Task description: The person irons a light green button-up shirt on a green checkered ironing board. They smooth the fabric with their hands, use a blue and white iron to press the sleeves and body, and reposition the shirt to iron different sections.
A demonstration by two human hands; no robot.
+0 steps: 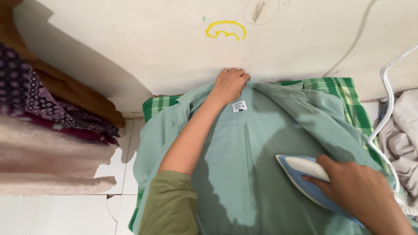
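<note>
**Iron gliding over a green shirt spread on a checked cloth**

A person is pressing a pale green shirt (244, 174), which is lying open across a green checked cloth (344, 93) at the foot of a white wall (152, 48). The left hand (230, 85), reaching toward twelve o'clock, is gripping the collar with fingers curled over the fabric, just above a small white label (239, 106). The right hand (359, 189), at four o'clock, is wrapping closed around the handle of a blue and white iron (305, 174) resting on the shirt. Its white cord (385, 93) is looping up at three o'clock beside crumpled pale laundry (402, 139); folded patterned fabrics (48, 126) are sitting at nine o'clock. An iron lingering in one spot could likely scorch the cloth, and a snagging cord might jerk it off course.
</note>
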